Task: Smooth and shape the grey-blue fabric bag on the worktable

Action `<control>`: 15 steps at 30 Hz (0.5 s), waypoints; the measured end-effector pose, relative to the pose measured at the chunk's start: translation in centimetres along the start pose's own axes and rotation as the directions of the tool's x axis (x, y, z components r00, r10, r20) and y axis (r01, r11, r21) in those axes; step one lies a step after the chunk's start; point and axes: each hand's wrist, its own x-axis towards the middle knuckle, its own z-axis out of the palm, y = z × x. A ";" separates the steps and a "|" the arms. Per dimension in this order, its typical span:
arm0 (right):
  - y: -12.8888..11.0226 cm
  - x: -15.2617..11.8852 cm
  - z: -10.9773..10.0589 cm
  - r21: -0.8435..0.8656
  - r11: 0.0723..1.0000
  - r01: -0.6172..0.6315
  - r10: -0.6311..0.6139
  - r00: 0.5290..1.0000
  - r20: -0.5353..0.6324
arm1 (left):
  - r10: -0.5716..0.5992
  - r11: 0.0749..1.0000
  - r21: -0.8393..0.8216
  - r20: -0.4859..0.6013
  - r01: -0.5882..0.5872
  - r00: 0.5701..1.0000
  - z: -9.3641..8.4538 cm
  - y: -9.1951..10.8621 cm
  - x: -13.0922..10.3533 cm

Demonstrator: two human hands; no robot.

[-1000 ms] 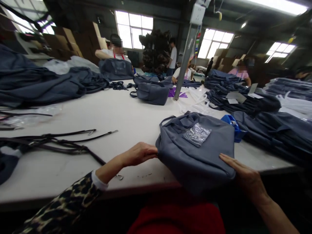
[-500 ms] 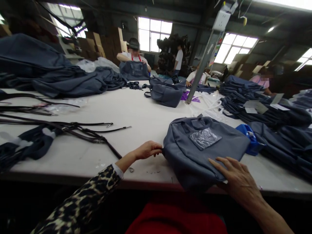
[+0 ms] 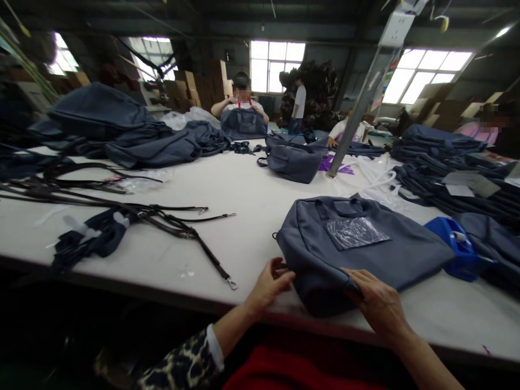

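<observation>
A blue-grey bag [image 3: 400, 265] lies flat on the white table in front of me, its two handles toward the far side. A shiny plastic-covered patch [image 3: 357, 234] sits on its upper face. My right hand [image 3: 379, 304] grips the bag's near edge, fingers on top and the thumb out of sight. Beside the bag's near left corner is my left hand [image 3: 271, 283], its fingers loosely bent and the thumb apart. Whether its fingertips touch the fabric I cannot tell. A small dark loop [image 3: 275, 236] sticks out from the bag's left side.
Dark straps with metal clips [image 3: 190, 230] lie on the left. A blue plastic holder [image 3: 467, 254] stands right of the bag, near stacked dark bags [image 3: 459, 173]. A metal post [image 3: 357, 114] rises from the table [image 3: 244, 184]. Other people are around the far side.
My left hand has let go of the small loop at the bag's left side and moved nearer to me. My right hand has closed round the near edge. The view has turned left.
</observation>
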 end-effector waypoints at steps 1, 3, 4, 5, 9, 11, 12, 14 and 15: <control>0.1 0.0 0.0 0.004 1.000 0.002 -0.002 1.000 -0.004 | -0.023 0.997 -0.075 0.034 0.026 0.999 1.1 -0.7 -1.0; 0.2 0.0 -0.1 0.011 1.000 0.007 -0.007 1.000 -0.008 | -0.034 0.985 -0.165 0.051 0.042 0.998 2.7 -1.6 -2.2; 0.3 0.0 -0.2 0.014 1.000 0.009 -0.009 1.000 -0.007 | -0.033 0.982 -0.185 0.041 0.040 0.999 3.2 -1.7 -2.4; 0.2 0.1 -0.2 0.017 1.000 0.012 -0.012 1.000 -0.002 | -0.030 0.979 -0.199 0.031 0.036 0.999 3.5 -1.6 -2.5; 0.1 0.3 -0.3 0.017 1.000 0.025 -0.025 1.000 0.013 | 0.012 0.982 -0.188 0.042 -0.004 0.999 3.8 -1.3 -2.3; 0.0 0.4 -0.3 0.010 1.000 0.019 -0.019 1.000 0.009 | 0.021 0.989 -0.149 -0.015 -0.023 1.000 4.1 -1.4 -2.4; 0.1 0.4 -0.3 0.007 1.000 0.015 -0.015 1.000 0.009 | 0.013 0.991 -0.136 -0.048 -0.020 0.999 4.2 -1.5 -2.5; 0.1 0.6 -0.4 0.004 1.000 0.019 -0.020 1.000 0.023 | -0.006 0.993 -0.117 -0.103 -0.006 0.995 4.5 -1.6 -2.7; 0.2 0.7 -0.5 0.005 1.000 0.028 -0.028 0.999 0.034 | -0.022 0.994 -0.111 -0.117 0.009 0.993 4.6 -1.6 -2.8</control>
